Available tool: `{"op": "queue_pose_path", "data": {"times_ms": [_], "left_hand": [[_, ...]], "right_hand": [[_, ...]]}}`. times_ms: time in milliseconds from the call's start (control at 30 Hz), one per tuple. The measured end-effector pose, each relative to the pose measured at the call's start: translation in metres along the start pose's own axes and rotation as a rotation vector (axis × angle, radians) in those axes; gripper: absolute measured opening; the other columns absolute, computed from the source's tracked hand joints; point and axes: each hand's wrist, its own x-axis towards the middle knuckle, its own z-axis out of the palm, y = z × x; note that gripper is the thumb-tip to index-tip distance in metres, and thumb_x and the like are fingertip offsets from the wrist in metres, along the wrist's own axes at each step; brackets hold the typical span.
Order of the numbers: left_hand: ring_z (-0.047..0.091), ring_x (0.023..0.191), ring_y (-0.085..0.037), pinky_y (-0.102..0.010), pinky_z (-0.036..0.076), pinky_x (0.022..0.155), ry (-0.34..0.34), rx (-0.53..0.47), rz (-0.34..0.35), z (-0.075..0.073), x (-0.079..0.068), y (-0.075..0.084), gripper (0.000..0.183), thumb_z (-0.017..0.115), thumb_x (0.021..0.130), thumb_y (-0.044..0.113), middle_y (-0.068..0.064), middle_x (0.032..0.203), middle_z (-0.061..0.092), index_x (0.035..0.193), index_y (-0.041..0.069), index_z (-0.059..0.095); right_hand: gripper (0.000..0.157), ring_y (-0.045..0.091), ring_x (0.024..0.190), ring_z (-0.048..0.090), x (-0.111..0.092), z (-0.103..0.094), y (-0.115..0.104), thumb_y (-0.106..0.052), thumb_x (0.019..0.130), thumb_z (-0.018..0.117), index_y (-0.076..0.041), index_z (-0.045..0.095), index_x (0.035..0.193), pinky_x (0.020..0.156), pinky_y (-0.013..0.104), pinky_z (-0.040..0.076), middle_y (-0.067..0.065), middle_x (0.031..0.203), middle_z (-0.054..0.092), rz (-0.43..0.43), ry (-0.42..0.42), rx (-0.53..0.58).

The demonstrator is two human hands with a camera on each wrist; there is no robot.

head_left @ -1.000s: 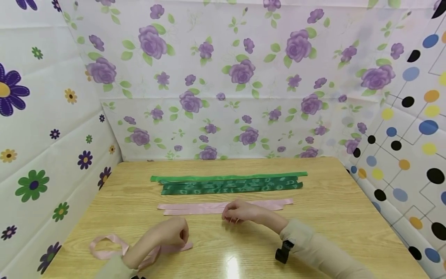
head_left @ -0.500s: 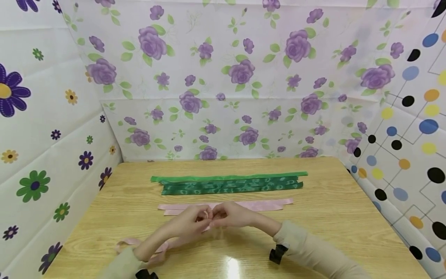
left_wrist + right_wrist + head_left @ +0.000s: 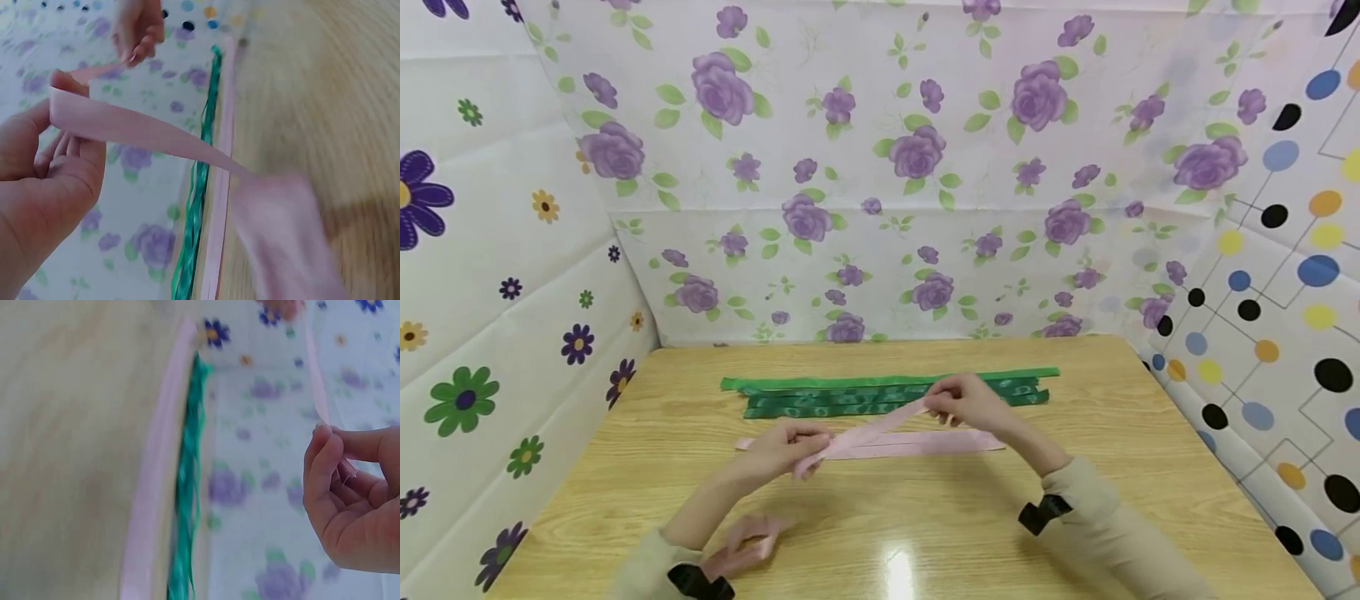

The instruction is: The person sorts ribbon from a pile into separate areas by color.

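A loose pink ribbon stretches between both hands above the table. My left hand pinches it between thumb and fingers at the left; from there the rest hangs down and trails in a loop by the left wrist. My right hand, higher and farther right, pinches the ribbon near its end, and a short tip shows below the fingers in the right wrist view. Under the held ribbon lie flat pink ribbon strips. Behind them are green ribbon strips, partly covered by the right hand.
The wooden table has a floral cloth standing along its back edge. Patterned cloths also rise at the left and right sides. A brighter green strip lies at the back of the green row.
The hands came together at the middle, then moved apart and up, drawing the pink ribbon between them. The right hand now holds its end, and the trailing loop has been pulled along.
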Motion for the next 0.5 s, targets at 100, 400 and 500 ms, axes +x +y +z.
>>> {"op": "queue_pose_path", "data": {"times_ms": [100, 400, 500], "left_hand": [[0.044, 0.054, -0.004, -0.031, 0.032, 0.050, -0.049, -0.061, 0.075, -0.017, -0.011, 0.000, 0.021, 0.045, 0.103, 0.012, 0.007, 0.070, 0.056, 0.106, 0.002, 0.064], [0.025, 0.044, -0.016, -0.031, 0.025, 0.041, -0.050, 0.027, 0.147, -0.077, -0.061, 0.009, 0.030, 0.037, 0.103, 0.004, 0.001, 0.054, 0.035, 0.086, 0.010, 0.061], [0.019, 0.042, -0.023, -0.034, 0.021, 0.037, -0.083, 0.046, 0.138, -0.099, -0.084, 0.008, 0.034, 0.033, 0.104, 0.001, -0.009, 0.054, 0.027, 0.084, 0.010, 0.059]], "right_hand": [[0.029, 0.019, 0.074, 0.062, -0.006, -0.024, 0.009, -0.030, 0.097, 0.058, -0.003, 0.067, 0.105, 0.066, 0.033, 0.054, 0.009, 0.083, 0.065, 0.059, 0.057, 0.031], [0.037, 0.013, 0.074, 0.061, -0.036, -0.086, 0.037, -0.034, 0.097, 0.058, 0.000, 0.064, 0.109, 0.067, 0.029, 0.053, 0.000, 0.082, 0.063, 0.174, 0.211, -0.027], [0.038, 0.014, 0.074, 0.060, -0.052, -0.105, 0.048, -0.034, 0.097, 0.057, 0.002, 0.062, 0.109, 0.066, 0.029, 0.052, 0.004, 0.083, 0.063, 0.204, 0.200, -0.052]]}}
